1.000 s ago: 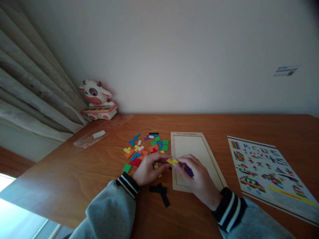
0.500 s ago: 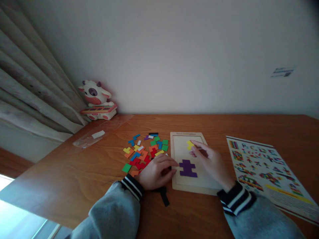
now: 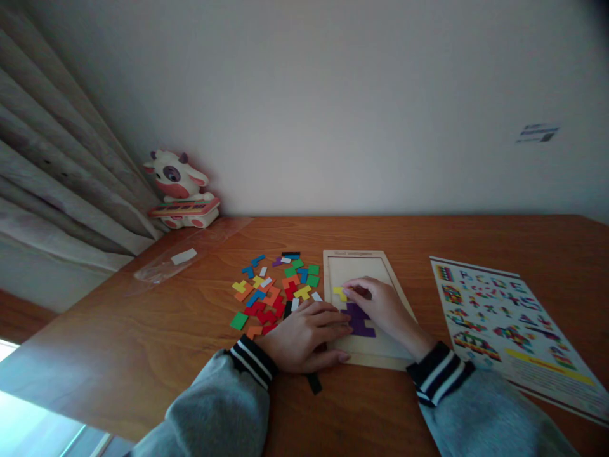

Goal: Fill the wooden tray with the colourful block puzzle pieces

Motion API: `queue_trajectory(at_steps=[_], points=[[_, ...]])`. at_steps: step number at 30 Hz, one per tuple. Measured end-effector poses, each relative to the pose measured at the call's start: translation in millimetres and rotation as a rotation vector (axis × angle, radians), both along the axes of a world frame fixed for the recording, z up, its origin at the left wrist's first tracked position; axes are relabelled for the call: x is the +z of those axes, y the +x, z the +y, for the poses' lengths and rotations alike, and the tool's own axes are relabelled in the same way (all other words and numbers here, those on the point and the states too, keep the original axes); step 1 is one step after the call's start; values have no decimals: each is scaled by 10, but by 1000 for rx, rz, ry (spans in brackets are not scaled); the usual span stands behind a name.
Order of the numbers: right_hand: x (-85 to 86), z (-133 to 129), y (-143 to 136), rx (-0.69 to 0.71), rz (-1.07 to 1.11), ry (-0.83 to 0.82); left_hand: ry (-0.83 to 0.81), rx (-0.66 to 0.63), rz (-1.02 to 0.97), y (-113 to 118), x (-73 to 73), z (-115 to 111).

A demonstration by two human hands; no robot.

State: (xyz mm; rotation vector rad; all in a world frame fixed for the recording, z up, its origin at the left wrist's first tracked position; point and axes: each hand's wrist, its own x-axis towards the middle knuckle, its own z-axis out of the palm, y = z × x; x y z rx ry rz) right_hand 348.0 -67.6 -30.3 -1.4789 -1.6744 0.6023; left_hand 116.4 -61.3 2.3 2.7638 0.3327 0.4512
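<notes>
Inside the wooden frame board [image 3: 353, 266], purple pieces [image 3: 359, 322] lie joined together. My right hand [image 3: 378, 303] pinches a yellow piece [image 3: 339, 293] at the upper left edge of the purple shape. My left hand [image 3: 311, 336] rests over the board's left edge with its fingers apart, the fingertips on or beside the purple pieces; nothing shows in its grasp. Part of the purple shape is hidden by both hands. Left of the board lies a spread of coloured block pieces [image 3: 269, 297], the nearest ones partly under my left hand.
A printed pattern sheet [image 3: 504, 317] lies on the right of the wooden table [image 3: 181, 355]. A black piece [image 3: 314, 383] sits below my left hand. A clear plastic bag [image 3: 162, 270] and a cow toy with a keyboard [image 3: 183, 190] are at the back left.
My right hand has moved left and down with the yellow piece, up to the purple shape. My left hand has shifted right over the board, its fingers more spread.
</notes>
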Motion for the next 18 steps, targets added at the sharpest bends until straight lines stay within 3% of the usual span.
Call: queue_trajectory(at_steps=[11, 18], points=[[-78, 23, 41, 41, -171, 71, -3, -6, 15, 2, 11, -3], [-7, -9, 31, 60, -179, 61, 28, 5, 31, -4, 4, -7]])
